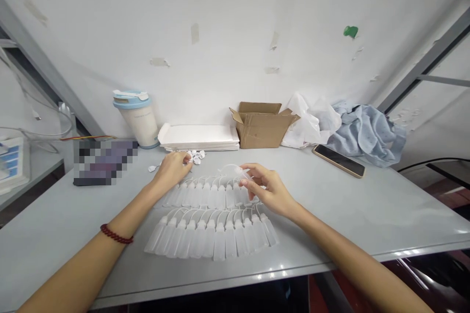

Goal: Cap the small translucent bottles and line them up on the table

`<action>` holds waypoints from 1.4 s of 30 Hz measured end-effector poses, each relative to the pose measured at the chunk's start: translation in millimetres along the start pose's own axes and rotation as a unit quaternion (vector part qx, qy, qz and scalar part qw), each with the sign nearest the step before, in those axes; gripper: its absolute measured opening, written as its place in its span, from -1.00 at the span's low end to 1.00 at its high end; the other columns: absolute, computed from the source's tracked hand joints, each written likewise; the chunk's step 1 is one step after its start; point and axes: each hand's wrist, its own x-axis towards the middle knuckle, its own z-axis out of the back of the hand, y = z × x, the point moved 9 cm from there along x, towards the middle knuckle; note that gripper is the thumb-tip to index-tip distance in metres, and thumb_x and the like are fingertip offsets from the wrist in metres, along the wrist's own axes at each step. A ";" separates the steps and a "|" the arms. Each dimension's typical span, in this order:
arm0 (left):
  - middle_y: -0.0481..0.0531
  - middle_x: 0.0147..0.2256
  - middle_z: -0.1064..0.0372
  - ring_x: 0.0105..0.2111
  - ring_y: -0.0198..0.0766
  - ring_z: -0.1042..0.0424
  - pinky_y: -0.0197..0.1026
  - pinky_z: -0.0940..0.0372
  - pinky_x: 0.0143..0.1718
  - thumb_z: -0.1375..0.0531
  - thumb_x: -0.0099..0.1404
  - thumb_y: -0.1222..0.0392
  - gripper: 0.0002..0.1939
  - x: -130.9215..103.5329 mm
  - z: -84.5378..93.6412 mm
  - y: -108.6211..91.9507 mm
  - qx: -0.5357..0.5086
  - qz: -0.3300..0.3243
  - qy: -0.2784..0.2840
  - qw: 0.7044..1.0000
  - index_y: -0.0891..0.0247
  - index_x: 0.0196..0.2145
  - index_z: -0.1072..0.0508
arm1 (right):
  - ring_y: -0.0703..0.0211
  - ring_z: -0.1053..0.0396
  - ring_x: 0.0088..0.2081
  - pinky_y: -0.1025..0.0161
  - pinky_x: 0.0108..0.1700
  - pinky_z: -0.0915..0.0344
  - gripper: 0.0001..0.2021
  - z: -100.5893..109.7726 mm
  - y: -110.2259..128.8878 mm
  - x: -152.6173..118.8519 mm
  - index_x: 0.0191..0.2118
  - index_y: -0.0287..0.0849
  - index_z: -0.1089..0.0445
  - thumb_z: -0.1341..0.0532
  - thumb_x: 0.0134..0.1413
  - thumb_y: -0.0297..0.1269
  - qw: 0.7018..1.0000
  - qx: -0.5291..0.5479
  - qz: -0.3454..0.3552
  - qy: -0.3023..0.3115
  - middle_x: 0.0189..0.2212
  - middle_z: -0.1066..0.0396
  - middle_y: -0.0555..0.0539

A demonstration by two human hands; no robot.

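Two rows of translucent bottles with thin curved tubes lie on the grey table, a back row (pixel 209 195) and a front row (pixel 215 239). Above the right end of the back row, my right hand (pixel 266 188) pinches a clear piece with a thin curved tube (pixel 232 168). My left hand (pixel 174 171) is at the small white caps (pixel 198 156) behind the back row. Its fingers are drawn together, and what they hold, if anything, is too small to make out. One more white cap (pixel 152 168) lies left of that hand.
Along the wall stand a cup with a blue lid (pixel 137 117), stacked white trays (pixel 201 138), an open cardboard box (pixel 262 129), a white plastic bag (pixel 308 122) and a blue cloth (pixel 370 132). A phone (pixel 340 160) lies at right, a blurred dark item (pixel 105 161) at left.
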 end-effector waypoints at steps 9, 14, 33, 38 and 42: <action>-0.02 -0.50 -0.42 -0.52 -0.31 -0.36 -0.24 -0.32 -0.40 -0.25 0.11 0.09 -0.79 -50.2 28.7 -77.0 -0.462 0.000 0.101 0.881 0.24 -0.31 -0.53 | 0.35 -0.32 -0.58 0.32 -0.48 -0.32 -0.72 -1.0 -2.4 1.5 -0.04 -0.18 -0.29 -0.15 0.17 -0.18 1.000 -0.017 0.006 0.003 -0.40 -0.36 0.00; -0.03 -0.52 -0.47 -0.48 -0.22 -0.44 -0.26 -0.34 -0.48 -0.26 0.11 0.05 -0.80 -79.1 4.7 -105.1 -0.348 0.007 0.243 0.905 0.16 -0.34 -0.58 | 0.36 -0.32 -0.57 0.35 -0.51 -0.31 -0.71 -3.6 0.1 0.3 -0.04 -0.16 -0.29 -0.16 0.17 -0.16 1.000 -0.011 0.016 0.005 -0.42 -0.35 0.02; -0.01 -0.38 -0.51 -0.32 -0.22 -0.49 -0.21 -0.38 -0.21 -0.22 0.18 0.08 -0.81 -69.2 6.1 -104.4 -0.392 0.001 0.149 0.908 0.22 -0.32 -0.52 | 0.31 -0.27 -0.53 0.34 -0.42 -0.24 -0.75 -16.2 23.2 -8.8 -0.03 -0.18 -0.30 -0.11 0.22 -0.24 0.984 -0.128 0.114 0.054 -0.51 -0.37 0.04; -0.03 -0.44 -0.49 -0.34 -0.23 -0.48 -0.25 -0.36 -0.27 -0.18 0.22 0.05 -0.80 -68.5 3.5 -101.3 -0.366 0.007 0.163 0.916 0.21 -0.34 -0.52 | 0.25 -0.32 -0.45 0.28 -0.36 -0.27 -0.73 -17.2 29.5 -13.1 0.03 -0.19 -0.27 -0.06 0.25 -0.30 0.964 -0.199 0.172 0.047 -0.30 -0.45 -0.11; -0.02 -0.47 -0.48 -0.39 -0.23 -0.48 -0.24 -0.35 -0.32 -0.14 0.27 0.03 -0.75 -69.7 -4.2 -100.3 -0.353 0.003 0.190 0.916 0.23 -0.37 -0.52 | 0.18 -0.33 -0.40 0.26 -0.37 -0.26 -0.72 -18.5 31.7 -15.2 0.05 -0.20 -0.25 -0.02 0.27 -0.33 0.945 -0.247 0.208 0.043 -0.32 -0.42 -0.14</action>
